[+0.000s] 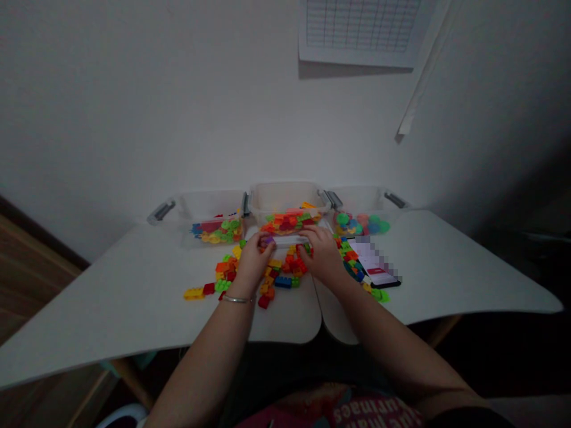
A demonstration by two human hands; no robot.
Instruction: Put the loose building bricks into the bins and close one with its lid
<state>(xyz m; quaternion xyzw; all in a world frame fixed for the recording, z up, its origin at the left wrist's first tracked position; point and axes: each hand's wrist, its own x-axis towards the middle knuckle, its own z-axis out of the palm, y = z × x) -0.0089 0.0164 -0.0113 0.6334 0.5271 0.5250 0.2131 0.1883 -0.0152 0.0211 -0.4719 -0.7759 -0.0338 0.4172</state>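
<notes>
My left hand (pixel 252 258) and my right hand (pixel 321 252) rest over a heap of coloured plastic building bricks (pixel 281 276) on a white table (pixel 134 297). Both hands have their fingers curled around a flat white piece (pixel 288 240) held between them, just in front of the middle clear bin (pixel 285 202). A small purple brick (pixel 267 241) sits at my left fingertips. A thin bracelet (pixel 236 299) circles my left wrist.
Three clear plastic bins stand along the wall: the left bin (pixel 209 208) and middle one hold mixed bricks, the right bin (pixel 366 202) holds round green and pink pieces. A phone (pixel 377 264) lies to the right of my hands. Loose bricks (pixel 196 292) trail left.
</notes>
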